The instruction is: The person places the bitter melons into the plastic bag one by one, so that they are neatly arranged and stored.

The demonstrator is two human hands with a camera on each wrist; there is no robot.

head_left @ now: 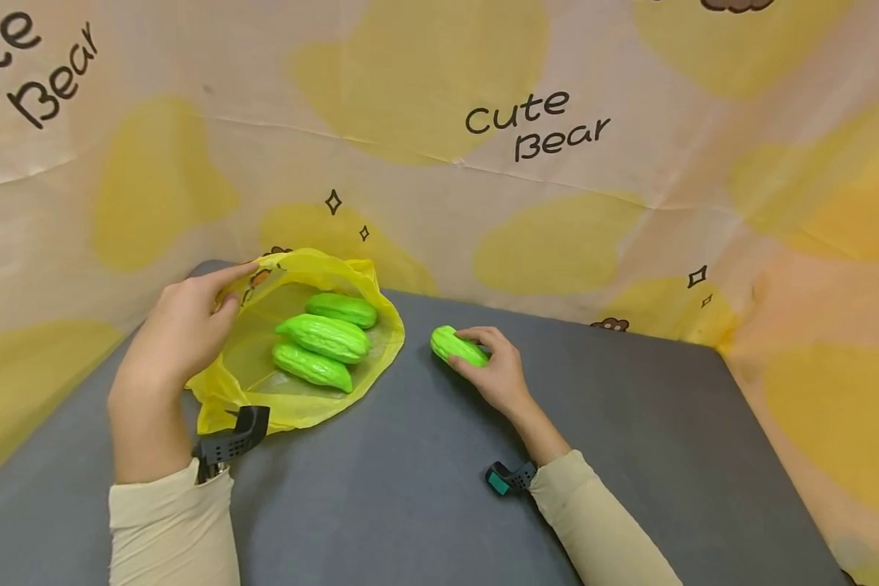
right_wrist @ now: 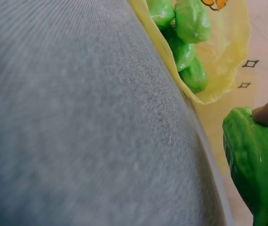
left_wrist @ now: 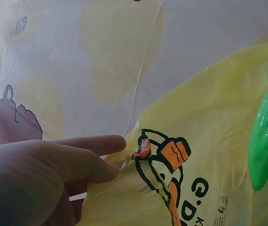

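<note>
A yellow plastic bag lies on its side at the left, its mouth spread towards the right and front. Inside it rest several bright green bitter melons with bumpy, glossy skin. My left hand pinches the bag's upper left rim between thumb and forefinger, beside a printed cartoon duck in the left wrist view. To the right of the bag, my right hand grips another bitter melon, thumb on the near side and fingers on the far side. In the right wrist view this bitter melon shows its ridged side.
The grey tabletop extends under both arms. A yellow and cream patterned cloth with "Cute Bear" lettering hangs along the back and both sides. Dark straps sit on both wrists, the left strap close to the bag's front edge.
</note>
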